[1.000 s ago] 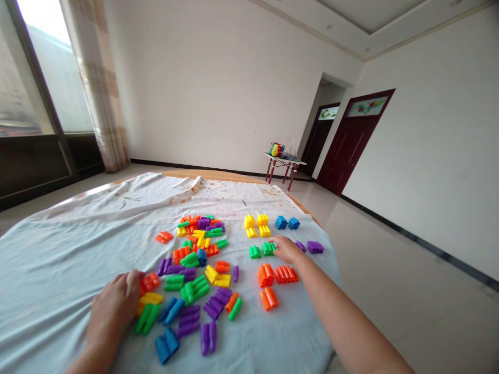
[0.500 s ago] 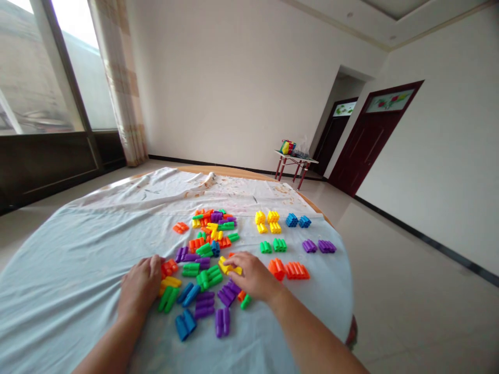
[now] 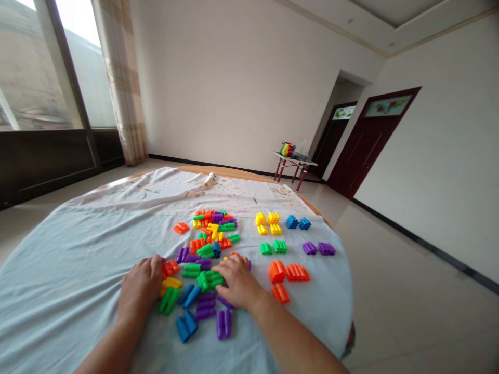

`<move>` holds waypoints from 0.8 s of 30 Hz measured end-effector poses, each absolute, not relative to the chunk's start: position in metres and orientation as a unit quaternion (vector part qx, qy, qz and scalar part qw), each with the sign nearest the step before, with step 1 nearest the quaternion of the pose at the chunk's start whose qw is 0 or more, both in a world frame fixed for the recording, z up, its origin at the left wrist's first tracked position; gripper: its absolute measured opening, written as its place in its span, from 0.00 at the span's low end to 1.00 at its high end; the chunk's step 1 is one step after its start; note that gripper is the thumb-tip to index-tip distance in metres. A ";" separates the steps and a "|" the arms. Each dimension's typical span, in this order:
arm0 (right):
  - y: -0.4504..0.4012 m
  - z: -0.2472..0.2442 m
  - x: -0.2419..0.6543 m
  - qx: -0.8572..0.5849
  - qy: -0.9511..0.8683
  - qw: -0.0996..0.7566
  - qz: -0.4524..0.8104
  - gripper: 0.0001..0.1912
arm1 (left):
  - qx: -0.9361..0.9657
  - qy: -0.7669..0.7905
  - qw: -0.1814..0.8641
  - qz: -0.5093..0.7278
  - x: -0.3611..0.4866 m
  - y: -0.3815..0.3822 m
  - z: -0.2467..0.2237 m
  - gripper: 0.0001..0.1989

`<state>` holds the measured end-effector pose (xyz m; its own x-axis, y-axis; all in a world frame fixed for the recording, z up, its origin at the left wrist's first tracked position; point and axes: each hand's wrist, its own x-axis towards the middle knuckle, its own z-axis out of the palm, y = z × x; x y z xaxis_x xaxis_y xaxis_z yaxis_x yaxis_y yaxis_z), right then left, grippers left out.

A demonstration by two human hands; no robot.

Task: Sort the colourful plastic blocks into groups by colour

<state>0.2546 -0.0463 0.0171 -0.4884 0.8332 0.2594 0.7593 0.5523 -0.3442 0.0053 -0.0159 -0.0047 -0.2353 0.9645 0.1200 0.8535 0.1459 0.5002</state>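
Note:
My left hand (image 3: pixel 141 284) rests on the cloth at the left edge of the pile, open, its fingertips beside an orange block of joined tubes (image 3: pixel 170 268) and a yellow one (image 3: pixel 171 283). My right hand (image 3: pixel 238 280) is over the pile's right side, fingers loosely bent and apart. Its fingertips reach the right end of a green block (image 3: pixel 208 280); a firm grip is not visible. Purple and yellow pieces lie partly hidden under that hand. Nearer to me lie blue blocks (image 3: pixel 187 326), a purple pair (image 3: pixel 223 324) and a green pair (image 3: pixel 169 301).
On the right, blocks lie grouped by colour: yellow (image 3: pixel 274 218), blue (image 3: pixel 292 222), green (image 3: pixel 279 246), purple (image 3: pixel 326 249) and orange (image 3: pixel 298 272). One orange block (image 3: pixel 280 293) lies nearest. More mixed blocks (image 3: pixel 214 234) lie beyond my hands. A wrinkled cloth (image 3: pixel 97 249) covers the round table.
My right hand has shifted left and slightly nearer, from the yellow block to the green one. An orange block where my right wrist was now shows. My left hand stays put.

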 end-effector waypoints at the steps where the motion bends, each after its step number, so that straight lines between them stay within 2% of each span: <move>1: -0.048 0.020 0.255 -0.473 -0.853 0.203 0.087 0.21 | 0.607 0.748 0.117 0.242 0.005 -0.015 -0.005 0.28; 14: -0.062 0.028 0.261 -0.527 -0.818 0.204 0.109 0.25 | 0.607 0.746 0.118 0.247 0.003 -0.014 -0.006 0.28; 18: -0.061 0.034 0.265 -0.446 -0.855 0.227 0.137 0.20 | 0.603 0.751 0.117 0.243 0.004 -0.014 -0.006 0.28; 24: -0.052 0.023 0.269 -0.364 -0.897 0.185 0.170 0.23 | 0.612 0.745 0.109 0.242 0.006 -0.017 -0.003 0.25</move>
